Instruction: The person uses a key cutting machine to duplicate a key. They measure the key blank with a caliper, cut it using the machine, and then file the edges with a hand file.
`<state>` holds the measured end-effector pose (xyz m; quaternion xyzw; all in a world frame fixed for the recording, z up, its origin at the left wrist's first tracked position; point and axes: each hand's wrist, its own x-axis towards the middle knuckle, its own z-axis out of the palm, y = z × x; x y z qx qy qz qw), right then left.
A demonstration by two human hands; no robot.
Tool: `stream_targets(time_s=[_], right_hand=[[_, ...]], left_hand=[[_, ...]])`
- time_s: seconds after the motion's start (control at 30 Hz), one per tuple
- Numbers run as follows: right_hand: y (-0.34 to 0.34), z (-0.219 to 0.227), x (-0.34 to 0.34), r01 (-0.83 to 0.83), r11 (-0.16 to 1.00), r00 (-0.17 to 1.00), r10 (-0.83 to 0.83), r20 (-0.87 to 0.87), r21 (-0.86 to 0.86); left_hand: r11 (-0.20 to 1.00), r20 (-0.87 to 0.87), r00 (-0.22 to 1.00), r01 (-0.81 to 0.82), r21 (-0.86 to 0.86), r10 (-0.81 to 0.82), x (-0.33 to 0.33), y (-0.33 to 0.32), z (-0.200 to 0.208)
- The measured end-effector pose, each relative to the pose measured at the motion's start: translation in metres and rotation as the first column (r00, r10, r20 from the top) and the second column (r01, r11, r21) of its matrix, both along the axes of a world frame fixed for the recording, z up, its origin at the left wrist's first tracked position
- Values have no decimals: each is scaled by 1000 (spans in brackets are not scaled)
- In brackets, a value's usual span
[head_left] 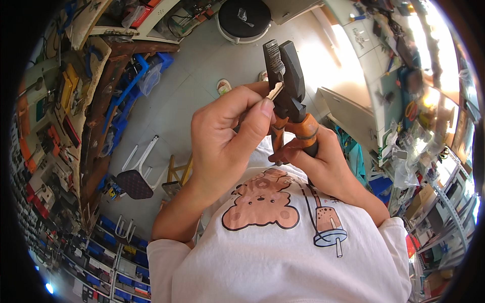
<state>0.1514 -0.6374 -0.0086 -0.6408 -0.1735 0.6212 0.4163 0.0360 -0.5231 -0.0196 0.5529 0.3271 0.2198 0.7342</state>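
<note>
In my right hand [327, 162] I hold combination pliers [294, 73] by their orange and black handles. The dark jaws point away from me and stand apart, with ridged teeth showing on the left jaw. My left hand [225, 129] is closed in a pinch, thumb against bent forefinger. Between them sticks out a small, flat, pale brass-coloured strip with a jagged edge [275, 91], much like a key blade. Its tip lies beside the base of the jaws; I cannot tell whether it is between them. The rest of it is hidden by my fingers.
A round black stool [244, 19] with a plastic wrapper on it stands ahead. To the left are a cluttered workbench [101, 65], blue bins [121, 108] and a small dark-seated chair [135, 183]. A crowded counter and wire shelf [444, 189] line the right.
</note>
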Motion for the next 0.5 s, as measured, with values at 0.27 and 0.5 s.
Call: stream_targets(time_s=[0.27,0.5], right_hand=[[0,-3,3,-71,997,994,70,83,13],[-3,-20,-2,51,998,965,-39,-258,42]], left_hand=[[997,-30,999,32,63,-30,-1,2,-7],[997,-148,987,69,17,-66,0,3,-13]])
